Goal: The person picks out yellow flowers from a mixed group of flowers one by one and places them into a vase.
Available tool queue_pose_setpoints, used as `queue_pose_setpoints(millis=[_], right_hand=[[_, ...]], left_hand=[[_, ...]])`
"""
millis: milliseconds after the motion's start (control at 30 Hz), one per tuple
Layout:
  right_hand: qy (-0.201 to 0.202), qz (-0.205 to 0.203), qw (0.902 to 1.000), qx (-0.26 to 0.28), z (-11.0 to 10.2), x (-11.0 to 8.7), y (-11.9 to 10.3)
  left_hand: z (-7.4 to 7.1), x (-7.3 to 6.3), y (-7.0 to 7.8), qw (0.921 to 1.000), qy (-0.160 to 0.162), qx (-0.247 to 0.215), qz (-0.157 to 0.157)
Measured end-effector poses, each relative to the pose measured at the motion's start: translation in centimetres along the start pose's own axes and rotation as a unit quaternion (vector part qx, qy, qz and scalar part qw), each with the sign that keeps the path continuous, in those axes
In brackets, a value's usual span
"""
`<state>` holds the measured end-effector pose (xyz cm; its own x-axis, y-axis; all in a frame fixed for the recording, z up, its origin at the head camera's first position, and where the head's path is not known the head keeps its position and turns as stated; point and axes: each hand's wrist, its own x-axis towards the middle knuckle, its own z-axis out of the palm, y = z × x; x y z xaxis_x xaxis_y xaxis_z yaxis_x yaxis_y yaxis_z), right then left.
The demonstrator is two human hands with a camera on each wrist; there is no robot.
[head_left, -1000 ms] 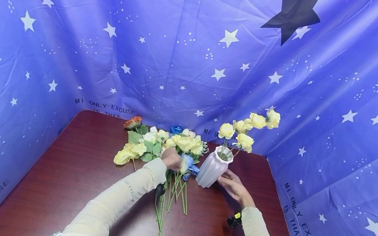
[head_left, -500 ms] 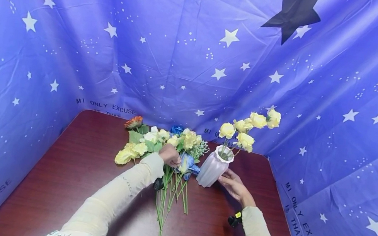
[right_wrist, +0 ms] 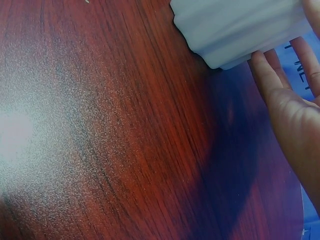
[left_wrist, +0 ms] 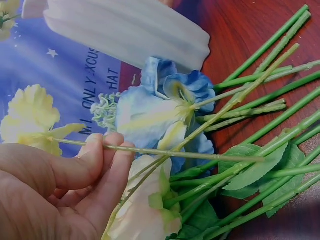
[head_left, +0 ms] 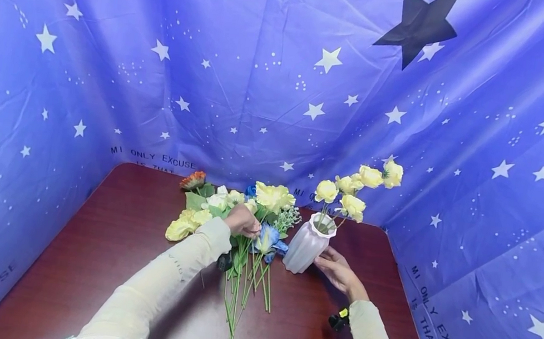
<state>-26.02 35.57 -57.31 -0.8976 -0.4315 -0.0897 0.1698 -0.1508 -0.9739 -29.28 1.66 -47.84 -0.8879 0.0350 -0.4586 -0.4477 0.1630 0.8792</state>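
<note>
My left hand [head_left: 243,222] is over a bunch of artificial flowers. In the left wrist view its thumb and fingers pinch the thin stem [left_wrist: 185,153] of a yellow flower [left_wrist: 31,117], whose bloom points away past the fingertips. Under that stem lie a blue flower [left_wrist: 160,112] and a pale pink flower [left_wrist: 142,205]. My right hand [head_left: 339,269] holds a white ribbed vase [head_left: 302,247] low on its right side, thumb in front and other fingers partly hidden behind. Several yellow roses [head_left: 352,205] stand in the vase and lean right.
Green stems [head_left: 236,299] fan toward the near edge of the brown table [head_left: 90,260]. An orange flower [head_left: 193,179], white blooms [head_left: 220,197] and another yellow flower [head_left: 186,226] lie left of the hand. A blue star-printed cloth [head_left: 241,87] surrounds the table.
My left hand has shifted slightly left and up, and the yellow flower it pinches has risen from the bunch, its bloom showing more fully. The right hand and vase stay in place.
</note>
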Motion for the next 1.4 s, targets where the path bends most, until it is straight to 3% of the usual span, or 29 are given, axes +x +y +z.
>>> queue_pose_setpoints(millis=[167, 467, 833, 1167, 1400], right_hand=[[-0.003, -0.001, 1.0000, 0.004, 0.0, 0.0, 0.1], [-0.005, -0.007, 1.0000, 0.004, 0.1, 0.0, -0.1], [-0.007, 0.000, 1.0000, -0.005, 0.3, -0.5, -0.1], [-0.005, -0.001, 1.0000, -0.003, 0.3, -0.3, -0.2], [-0.008, -0.005, 1.0000, -0.002, 0.3, -0.3, -0.2]], left_hand=[[-0.5, 0.3, 0.0, 0.9991, -0.037, -0.018, 0.004], [-1.1, 0.3, 0.9, 0.9978, -0.060, 0.001, 0.027], [-1.5, 0.4, 1.5, 0.9975, -0.042, 0.001, 0.057], [-2.1, 0.1, 2.8, 0.9922, -0.077, -0.014, 0.097], [-2.1, -0.2, 3.7, 0.9878, -0.084, -0.025, 0.129]])
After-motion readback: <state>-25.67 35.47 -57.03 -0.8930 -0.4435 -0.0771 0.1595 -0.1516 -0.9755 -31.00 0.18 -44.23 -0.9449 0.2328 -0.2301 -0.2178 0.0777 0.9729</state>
